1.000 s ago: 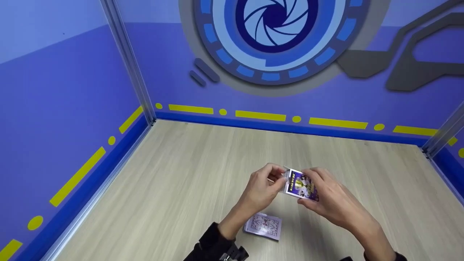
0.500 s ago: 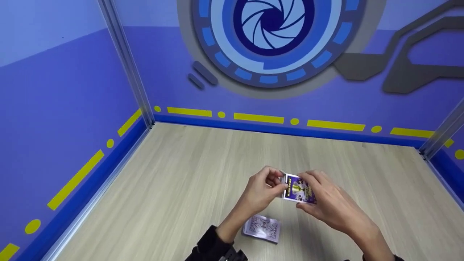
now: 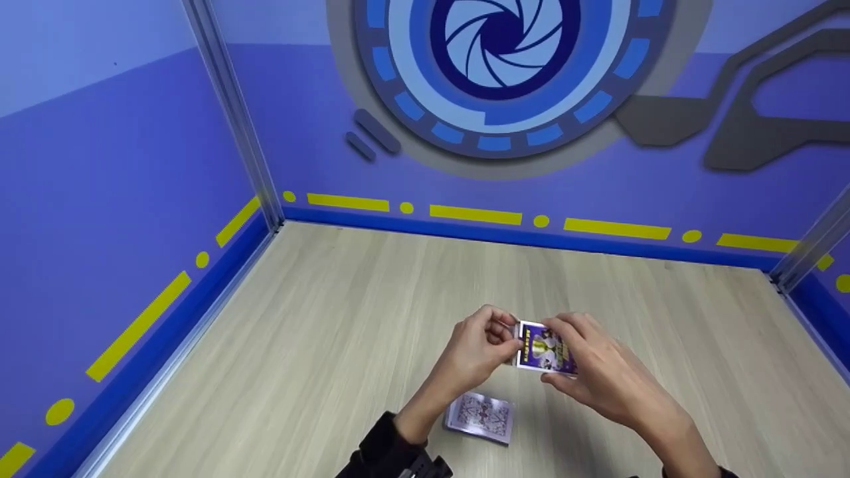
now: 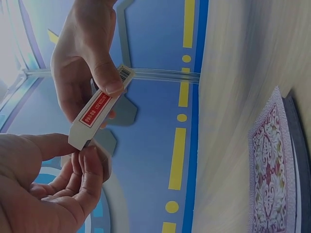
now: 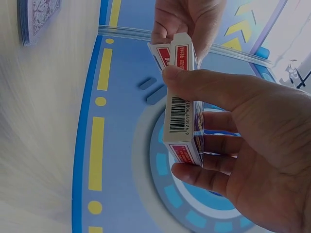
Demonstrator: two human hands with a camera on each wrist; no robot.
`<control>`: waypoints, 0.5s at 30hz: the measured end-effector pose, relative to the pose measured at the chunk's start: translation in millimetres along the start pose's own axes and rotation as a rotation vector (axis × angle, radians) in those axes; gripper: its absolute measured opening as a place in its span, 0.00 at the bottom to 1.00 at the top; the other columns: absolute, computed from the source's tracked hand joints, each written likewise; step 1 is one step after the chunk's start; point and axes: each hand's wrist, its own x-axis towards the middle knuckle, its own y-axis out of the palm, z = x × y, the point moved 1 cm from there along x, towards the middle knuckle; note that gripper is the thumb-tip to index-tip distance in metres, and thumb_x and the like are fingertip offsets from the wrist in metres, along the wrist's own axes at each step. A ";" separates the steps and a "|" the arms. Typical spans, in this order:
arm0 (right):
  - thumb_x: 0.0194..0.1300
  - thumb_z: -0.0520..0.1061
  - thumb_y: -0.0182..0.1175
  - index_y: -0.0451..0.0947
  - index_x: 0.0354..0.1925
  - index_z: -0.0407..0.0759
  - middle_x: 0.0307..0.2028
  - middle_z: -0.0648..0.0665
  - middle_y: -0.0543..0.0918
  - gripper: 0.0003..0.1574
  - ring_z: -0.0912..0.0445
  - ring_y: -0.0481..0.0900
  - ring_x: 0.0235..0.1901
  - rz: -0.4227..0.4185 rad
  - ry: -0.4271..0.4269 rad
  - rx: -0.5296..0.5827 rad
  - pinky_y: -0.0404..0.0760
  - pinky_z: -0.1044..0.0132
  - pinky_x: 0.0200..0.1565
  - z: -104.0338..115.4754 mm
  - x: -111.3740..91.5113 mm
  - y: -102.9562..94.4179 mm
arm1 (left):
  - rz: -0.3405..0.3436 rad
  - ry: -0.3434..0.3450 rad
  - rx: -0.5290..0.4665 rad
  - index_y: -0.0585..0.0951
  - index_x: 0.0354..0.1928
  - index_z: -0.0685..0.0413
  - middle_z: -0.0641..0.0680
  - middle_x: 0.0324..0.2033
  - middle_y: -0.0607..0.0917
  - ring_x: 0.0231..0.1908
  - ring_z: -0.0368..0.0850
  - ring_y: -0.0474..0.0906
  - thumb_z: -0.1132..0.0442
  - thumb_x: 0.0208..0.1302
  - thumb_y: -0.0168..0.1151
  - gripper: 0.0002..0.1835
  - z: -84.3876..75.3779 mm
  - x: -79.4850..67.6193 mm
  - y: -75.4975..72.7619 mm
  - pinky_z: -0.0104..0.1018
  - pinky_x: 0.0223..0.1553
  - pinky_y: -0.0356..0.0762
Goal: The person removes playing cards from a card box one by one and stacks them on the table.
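Observation:
A small purple-and-white playing card box [image 3: 546, 346] is held in the air between both hands. My right hand [image 3: 601, 365] grips it at the right end, thumb along one narrow side and fingers along the other. At its left end my left hand [image 3: 475, 348] pinches the flap area between thumb and fingertips. In the right wrist view an end flap [image 5: 161, 57] stands out from the box. What is inside the box cannot be seen. Below the hands lies a stack of patterned playing cards [image 3: 479, 418], touched by neither hand.
The wood-grain table [image 3: 319, 345] meets a blue back wall [image 3: 299, 133] and a blue left wall [image 3: 99, 219]. A metal post [image 3: 232, 113] stands in the left corner, and another post [image 3: 813, 242] at the right.
The box has turned slightly and come a little lower and nearer. My left thumb has shifted against its left end. Both hands keep their hold, and the card stack stays put.

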 end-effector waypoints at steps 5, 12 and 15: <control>0.50 0.49 0.83 0.75 0.63 0.42 0.56 0.43 0.77 0.46 0.53 0.77 0.50 0.002 0.004 0.007 0.84 0.55 0.44 -0.9 -0.3 1.3 | 0.023 -0.040 -0.054 0.78 0.49 0.59 0.46 0.33 0.82 0.32 0.35 0.78 0.71 0.66 0.67 0.11 0.2 0.1 0.6 0.28 0.32 0.82; 0.50 0.50 0.83 0.75 0.64 0.42 0.57 0.43 0.77 0.46 0.52 0.77 0.51 0.011 0.018 0.009 0.84 0.53 0.47 -3.2 0.0 1.5 | 0.035 -0.056 -0.088 0.79 0.51 0.61 0.50 0.37 0.83 0.34 0.36 0.80 0.73 0.66 0.66 0.13 1.3 1.1 -0.9 0.32 0.34 0.84; 0.50 0.50 0.83 0.75 0.64 0.42 0.57 0.43 0.77 0.46 0.52 0.77 0.50 0.006 0.018 0.007 0.84 0.53 0.47 -5.3 0.1 1.2 | 0.022 -0.051 -0.085 0.80 0.52 0.61 0.51 0.37 0.86 0.34 0.36 0.81 0.73 0.65 0.65 0.14 1.0 2.1 -3.1 0.31 0.33 0.83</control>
